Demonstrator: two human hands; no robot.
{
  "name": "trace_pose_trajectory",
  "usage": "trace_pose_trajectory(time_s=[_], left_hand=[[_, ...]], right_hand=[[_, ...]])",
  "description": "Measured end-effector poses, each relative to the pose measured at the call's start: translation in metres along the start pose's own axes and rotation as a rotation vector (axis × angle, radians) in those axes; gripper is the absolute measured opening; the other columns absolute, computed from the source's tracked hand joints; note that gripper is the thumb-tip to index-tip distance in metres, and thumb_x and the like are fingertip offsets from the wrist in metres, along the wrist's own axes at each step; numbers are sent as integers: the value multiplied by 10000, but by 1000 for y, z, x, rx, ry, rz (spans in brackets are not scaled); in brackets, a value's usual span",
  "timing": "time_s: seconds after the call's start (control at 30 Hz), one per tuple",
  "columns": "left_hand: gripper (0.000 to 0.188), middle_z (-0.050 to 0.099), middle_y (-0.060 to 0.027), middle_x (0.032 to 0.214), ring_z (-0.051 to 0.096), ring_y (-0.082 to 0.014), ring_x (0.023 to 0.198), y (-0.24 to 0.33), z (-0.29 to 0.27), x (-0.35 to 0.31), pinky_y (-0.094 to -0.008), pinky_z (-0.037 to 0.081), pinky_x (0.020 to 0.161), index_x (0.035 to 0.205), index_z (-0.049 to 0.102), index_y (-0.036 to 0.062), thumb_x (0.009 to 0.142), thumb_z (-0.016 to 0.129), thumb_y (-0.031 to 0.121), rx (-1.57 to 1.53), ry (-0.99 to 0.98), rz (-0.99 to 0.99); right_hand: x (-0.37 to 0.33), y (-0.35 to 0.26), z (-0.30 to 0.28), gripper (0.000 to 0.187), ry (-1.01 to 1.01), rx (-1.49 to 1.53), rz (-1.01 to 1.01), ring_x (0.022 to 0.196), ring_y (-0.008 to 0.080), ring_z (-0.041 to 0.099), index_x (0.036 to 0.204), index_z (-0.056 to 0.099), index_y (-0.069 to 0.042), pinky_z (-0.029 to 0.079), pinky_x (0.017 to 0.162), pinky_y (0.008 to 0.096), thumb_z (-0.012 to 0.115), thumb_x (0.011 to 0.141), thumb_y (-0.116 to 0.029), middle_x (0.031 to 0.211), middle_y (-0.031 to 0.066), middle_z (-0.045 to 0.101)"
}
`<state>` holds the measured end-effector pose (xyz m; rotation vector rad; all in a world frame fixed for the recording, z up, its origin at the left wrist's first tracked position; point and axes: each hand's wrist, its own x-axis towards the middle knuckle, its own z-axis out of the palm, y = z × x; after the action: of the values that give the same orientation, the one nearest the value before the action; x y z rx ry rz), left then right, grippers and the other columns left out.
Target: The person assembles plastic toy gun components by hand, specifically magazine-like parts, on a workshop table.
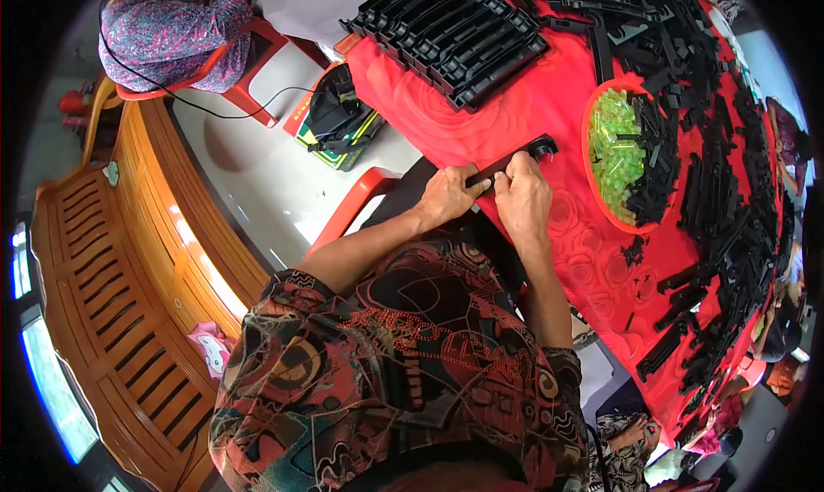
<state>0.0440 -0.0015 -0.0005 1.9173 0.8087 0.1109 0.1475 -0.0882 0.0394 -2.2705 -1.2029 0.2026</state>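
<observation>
Both my hands are on one long black plastic part (502, 162) above the near edge of the red table cover. My left hand (448, 193) grips its left end, thumb pressed along it. Closed near its middle is my right hand (524, 196), with the part's rounded far end (542, 146) sticking out beyond the fingers. To the right of my hands, an orange-rimmed basin (592, 153) holds small green translucent pieces (618, 144) and small black pieces (655, 162). A stacked row of long black plastic parts (451, 42) lies on the far side.
Many loose black parts (721, 175) cover the right of the red cloth (566, 226). On the left are a wooden bench (129, 303), a red plastic chair (348, 205), a box with a black bag (339, 114) and a seated person (176, 42). More people sit along the right.
</observation>
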Motion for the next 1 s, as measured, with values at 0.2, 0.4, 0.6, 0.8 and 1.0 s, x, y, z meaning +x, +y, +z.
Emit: trace_pose_trajectory(time_s=[0.2,0.4,0.6,0.8,1.0], left_hand=[[280,570,-207,616,600,-350,652,-7,3,3,-412,457,600,816,593,-1,803,605,279,-91,-10,-40],[279,579,-147,554,616,-262,572,-4,4,3,-387,455,560,812,605,5,814,602,284,-168,-37,-129],[253,542,-82,515,568,-164,514,-19,7,4,-328,439,521,846,594,-2,854,570,250,-309,-96,-42],[186,515,-10,606,515,-91,580,-29,6,1,-268,429,550,914,549,-3,886,533,181,-502,-207,67],[152,507,-1,608,484,-80,605,-21,2,-7,-277,399,551,839,521,14,896,490,151,-534,-218,88]], right_hand=[[6,7,3,223,-26,1,-5,757,365,577,851,450,-14,465,617,446,626,724,-66,820,174,551],[10,2,3,221,9,-54,95,670,338,562,745,467,-28,410,571,446,673,678,-78,690,126,543],[5,-3,5,225,71,-88,79,671,338,569,748,474,-31,417,569,442,681,677,-81,701,120,551],[7,-4,1,220,78,-87,-35,641,329,561,732,475,-28,417,548,426,684,668,-52,693,121,544],[14,0,0,199,-22,-12,16,663,333,573,724,498,-26,425,559,430,685,659,-44,702,126,562]])
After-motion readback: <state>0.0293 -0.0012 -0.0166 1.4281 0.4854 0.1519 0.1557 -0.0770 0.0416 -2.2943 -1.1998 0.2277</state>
